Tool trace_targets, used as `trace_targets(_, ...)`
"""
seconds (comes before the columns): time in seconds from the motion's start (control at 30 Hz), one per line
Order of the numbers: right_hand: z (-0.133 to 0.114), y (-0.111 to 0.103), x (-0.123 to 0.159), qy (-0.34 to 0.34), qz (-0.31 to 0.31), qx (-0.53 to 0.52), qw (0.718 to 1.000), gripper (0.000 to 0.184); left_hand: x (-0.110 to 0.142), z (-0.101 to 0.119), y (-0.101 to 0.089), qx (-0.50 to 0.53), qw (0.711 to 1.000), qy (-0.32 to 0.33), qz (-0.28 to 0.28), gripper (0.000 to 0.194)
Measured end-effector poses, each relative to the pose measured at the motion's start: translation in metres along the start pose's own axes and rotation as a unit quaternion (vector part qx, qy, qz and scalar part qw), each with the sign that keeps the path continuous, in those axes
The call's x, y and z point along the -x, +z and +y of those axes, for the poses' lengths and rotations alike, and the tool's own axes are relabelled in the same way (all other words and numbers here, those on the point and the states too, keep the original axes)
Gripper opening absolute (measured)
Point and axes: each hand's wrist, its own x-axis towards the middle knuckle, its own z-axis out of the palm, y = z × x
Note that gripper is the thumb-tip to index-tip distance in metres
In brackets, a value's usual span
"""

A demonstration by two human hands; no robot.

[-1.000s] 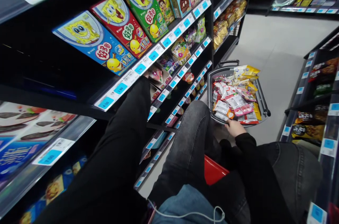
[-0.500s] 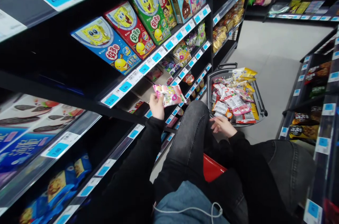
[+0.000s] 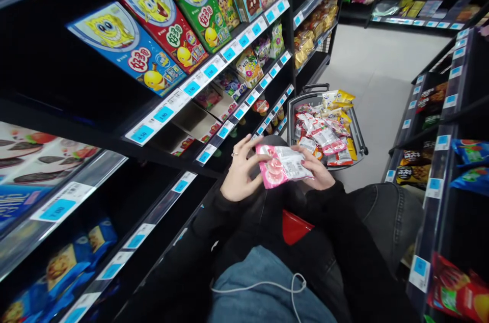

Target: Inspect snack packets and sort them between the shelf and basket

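A small pink and white candy packet [image 3: 283, 164] is held above my knees, its printed back facing up. At its left end, the thumb and fingers of my left hand [image 3: 241, 171] close on the edge, and a ring shows on one finger. My right hand [image 3: 319, 169] pinches the packet's other end, thumb on top. Just beyond the right hand, a grey shopping basket [image 3: 359, 135] on the floor holds a heap of snack packets [image 3: 324, 132], red, white and yellow.
Shelves on the left carry cartoon snack boxes [image 3: 126, 45] above a price-tag rail [image 3: 191, 87], with open cartons [image 3: 194, 122] of small packets below. More shelving [image 3: 435, 188] closes in on the right. A red surface [image 3: 294, 227] shows between my legs; tiled floor [image 3: 378, 58] lies beyond the basket.
My left hand has brought the candy packet away from the shelf, toward my lap, and turned it over. My right hand has come up from beside the basket and taken its right end.
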Motion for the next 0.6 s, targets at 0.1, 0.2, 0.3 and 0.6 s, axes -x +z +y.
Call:
trace_targets(0.1, -0.006, 0.000, 0.001, -0.049, 0.040, 0.076, 0.995, 0.059, 0.007, 0.003, 0.009, 0.196, 0.969, -0.153, 0.001, 0.038)
trace_targets(0.2, -0.006, -0.001, 0.000, -0.073, 0.031, 0.148, 0.986, 0.055, 0.011, 0.002, 0.023, 0.315, 0.922, -0.225, 0.008, 0.045)
trace_targets(0.3, -0.002, -0.004, -0.002, -0.081, 0.019, 0.221, 0.972, 0.042, 0.009, 0.001, 0.032, 0.271, 0.931, -0.246, 0.010, 0.052)
trace_targets(0.6, 0.008, -0.015, -0.009, -0.054, 0.015, 0.293, 0.954, 0.028, 0.009, -0.012, 0.044, 0.184, 0.926, -0.328, 0.033, 0.026)
